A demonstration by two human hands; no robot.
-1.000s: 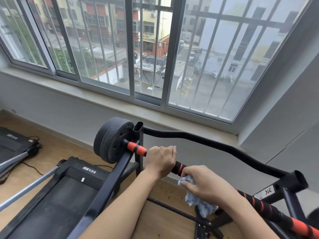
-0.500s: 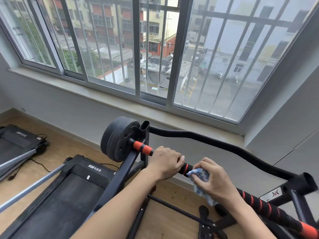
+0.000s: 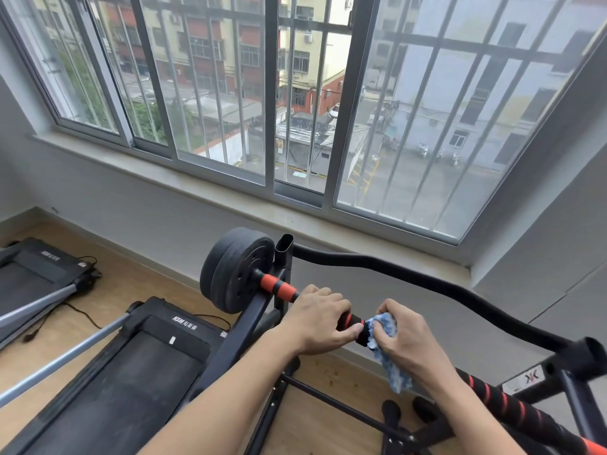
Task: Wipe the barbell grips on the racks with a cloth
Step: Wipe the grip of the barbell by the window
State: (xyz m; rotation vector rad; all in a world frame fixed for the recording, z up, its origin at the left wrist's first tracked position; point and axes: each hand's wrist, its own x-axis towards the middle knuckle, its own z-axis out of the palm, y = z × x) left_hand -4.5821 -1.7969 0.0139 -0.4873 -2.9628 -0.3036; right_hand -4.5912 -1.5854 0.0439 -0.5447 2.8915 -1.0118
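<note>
On barbell grip (image 3: 349,321), cloth-gripping right hand (image 3: 405,339)

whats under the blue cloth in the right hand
The blue cloth is wrapped over the barbell grip, gripped by the right hand. The covered stretch of grip is hidden; the cloth's tail hangs free below.

— Barbell (image 3: 512,405)? 
— Lying across the rack (image 3: 283,257), slanting from upper left to lower right; black grip banded in red and orange, two black plates (image 3: 230,274) at the far end.

— Cloth (image 3: 391,356)? 
— Blue-and-white, crumpled, wrapped round the grip just beside the left upright, loose tail hanging below.
</note>
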